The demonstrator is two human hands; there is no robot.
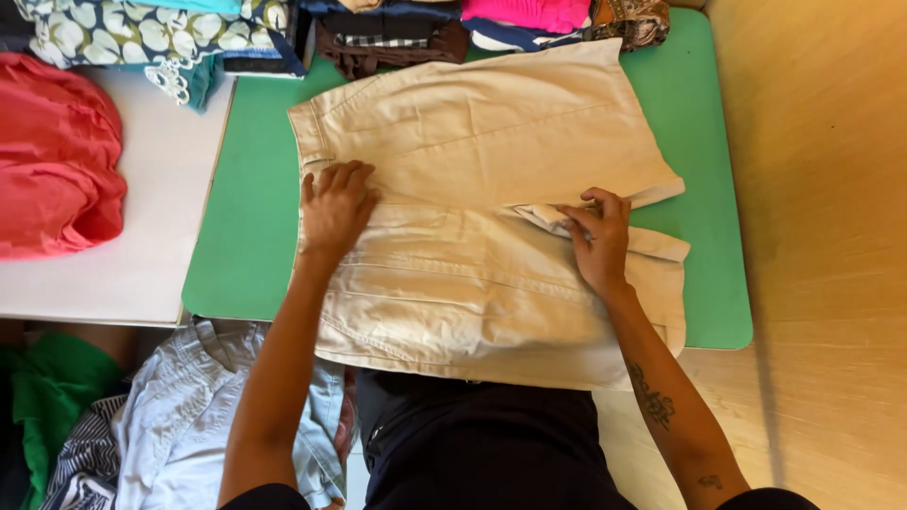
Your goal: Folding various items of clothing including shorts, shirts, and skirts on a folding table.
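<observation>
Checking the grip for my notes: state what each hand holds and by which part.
The right hand pinches an inner hem edge of the beige shorts near the crotch. The left hand holds nothing; it presses flat by the waistband.

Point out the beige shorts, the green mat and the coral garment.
beige shorts [472,132]: head view, upper leg panel.
green mat [248,227]: head view, bare left part.
coral garment [52,161]: head view, middle of the heap.

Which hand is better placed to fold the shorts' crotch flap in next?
Probably the right hand: its fingertips already pinch the flap at the middle of the beige shorts. The left hand lies flat near the waistband.
</observation>
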